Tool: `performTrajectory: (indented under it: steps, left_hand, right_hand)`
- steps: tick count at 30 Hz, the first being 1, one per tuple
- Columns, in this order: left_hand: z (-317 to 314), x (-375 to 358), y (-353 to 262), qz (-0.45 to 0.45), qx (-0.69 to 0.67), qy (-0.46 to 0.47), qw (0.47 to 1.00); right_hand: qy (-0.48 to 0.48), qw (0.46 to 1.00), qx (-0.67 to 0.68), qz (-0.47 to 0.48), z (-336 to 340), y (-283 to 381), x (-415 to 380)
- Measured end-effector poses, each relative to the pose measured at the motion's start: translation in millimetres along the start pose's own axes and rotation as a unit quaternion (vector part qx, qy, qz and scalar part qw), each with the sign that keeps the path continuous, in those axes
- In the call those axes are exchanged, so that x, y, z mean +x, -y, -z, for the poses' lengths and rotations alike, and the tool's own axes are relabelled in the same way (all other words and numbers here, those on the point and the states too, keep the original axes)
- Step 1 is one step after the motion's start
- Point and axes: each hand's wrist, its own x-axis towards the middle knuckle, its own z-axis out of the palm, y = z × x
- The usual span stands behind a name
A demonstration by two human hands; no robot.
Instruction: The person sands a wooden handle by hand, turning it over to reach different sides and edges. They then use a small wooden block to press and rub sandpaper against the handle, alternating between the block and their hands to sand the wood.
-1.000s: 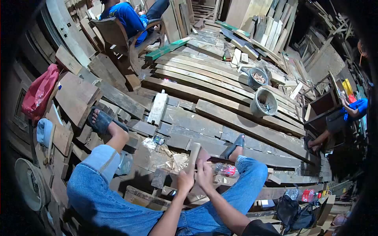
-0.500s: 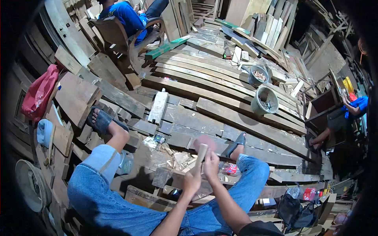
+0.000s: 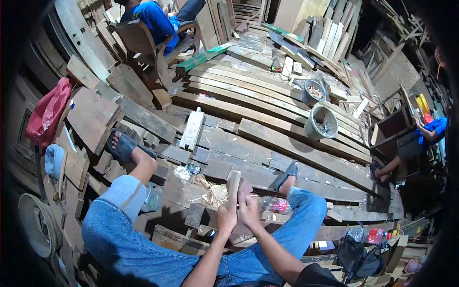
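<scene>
In front of my lap, my left hand (image 3: 227, 219) is closed around the lower end of a short, pale wooden piece (image 3: 233, 187), which stands nearly upright with a rounded top. Close beside it, my right hand (image 3: 249, 214) has its fingers pressed on a pinkish-brown sheet that looks like sandpaper (image 3: 245, 187). The sheet lies against the right side of the wood, and my right fingers partly cover it. Below both hands, wood shavings (image 3: 219, 193) and offcuts lie between my feet.
Long planks (image 3: 287, 138) cover the floor ahead, with two buckets (image 3: 321, 122) on them. A plastic bottle (image 3: 277, 205) lies by my right leg. One person sits in a chair (image 3: 138, 40) at the back left; another person (image 3: 432, 130) is at the right.
The wooden piece has tipped more upright and shifted left. My right hand has moved down and left, and the sheet, blurred beyond the wood's tip before, now lies lower along its side.
</scene>
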Motion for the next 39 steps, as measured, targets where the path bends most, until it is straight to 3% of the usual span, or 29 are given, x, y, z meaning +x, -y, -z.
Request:
performTrajectory:
  steps: [1,3,4,8,9,12,13,14,17,18,22,23,25,26,27,29,32,35,36,37,39]
  left_hand:
    - [1.5,-2.9,0.4,-0.022,-0.015,-0.004,1.0]
    - [-15.9,-13.7,8.4,0.001,0.088,-0.053,0.995]
    - [-19.4,-10.0,11.1,0.01,0.057,-0.01,0.998]
    - [-8.2,4.7,12.2,-0.016,0.018,-0.023,0.999]
    - [1.3,4.4,2.4,0.031,0.022,0.01,0.999]
    - [-14.4,9.5,30.2,-0.023,0.012,-0.032,0.999]
    - [-18.0,2.4,24.6,-0.041,0.026,-0.032,0.998]
    - [-19.9,-2.8,16.9,-0.074,-0.001,-0.046,0.996]
    - [-2.6,3.0,4.3,0.0,-0.022,0.001,1.0]
    - [0.7,2.2,-0.7,-0.023,-0.009,-0.022,0.999]
    - [-17.5,-17.2,-10.4,0.006,0.067,-0.028,0.997]
    - [-20.1,-22.1,-6.9,-0.036,-0.008,0.03,0.999]
    - [-17.9,-12.4,0.7,-0.033,0.028,0.01,0.999]
    - [-19.3,7.1,22.2,-0.033,-0.046,0.026,0.998]
    - [-5.1,0.5,-1.6,-0.028,-0.033,0.026,0.999]
    - [-3.0,-2.3,1.0,-0.006,-0.076,0.022,0.997]
    - [-30.3,-4.5,30.5,-0.06,0.037,0.0,0.997]
    - [-23.3,4.4,18.9,-0.009,-0.014,-0.005,1.0]
    - [-9.1,9.0,12.6,0.028,-0.022,0.036,0.999]
    - [-0.8,10.2,5.7,-0.005,0.006,0.007,1.0]
    - [-1.2,2.5,5.0,0.028,-0.053,0.02,0.998]
  right_hand:
    - [0.004,1.0,-0.008,0.019,-2.2,-2.6,3.8]
    - [-0.006,1.0,0.028,-0.003,10.2,1.7,31.7]
    - [-0.024,0.989,0.14,-0.044,10.3,17.8,37.8]
    - [-0.023,1.0,0.018,0.004,5.5,11.2,9.5]
    - [-0.022,1.0,0.0,0.0,-0.5,10.0,-2.3]
    - [-0.01,1.0,0.009,0.0,7.8,7.6,9.5]
    - [-0.019,0.99,0.128,-0.059,11.1,16.2,15.0]
    - [-0.021,0.992,0.101,-0.067,8.9,19.1,9.7]
    - [0.027,0.998,0.026,-0.058,5.9,22.2,-12.3]
    - [0.01,1.0,-0.012,-0.001,1.8,20.9,-12.9]
    - [-0.035,0.985,0.138,-0.094,20.3,41.8,15.5]
    - [-0.017,0.979,0.148,-0.137,22.7,29.5,19.7]
    - [-0.056,0.99,0.104,-0.071,8.2,18.7,4.8]
    - [-0.034,0.995,0.077,-0.05,-1.8,-7.5,-5.0]
    - [0.015,0.997,0.038,-0.069,3.9,5.0,-16.3]
    - [-0.032,0.996,0.077,0.036,-3.2,1.2,-9.8]
    - [-0.036,0.987,0.123,-0.093,21.4,17.4,20.9]
    - [-0.029,0.999,0.014,-0.032,13.7,20.9,3.1]
    - [0.018,0.999,-0.033,0.0,15.4,19.7,-8.5]
    - [0.007,0.997,-0.065,0.031,10.4,22.2,-15.4]
    - [-0.027,0.998,0.01,0.063,6.9,31.6,-8.8]
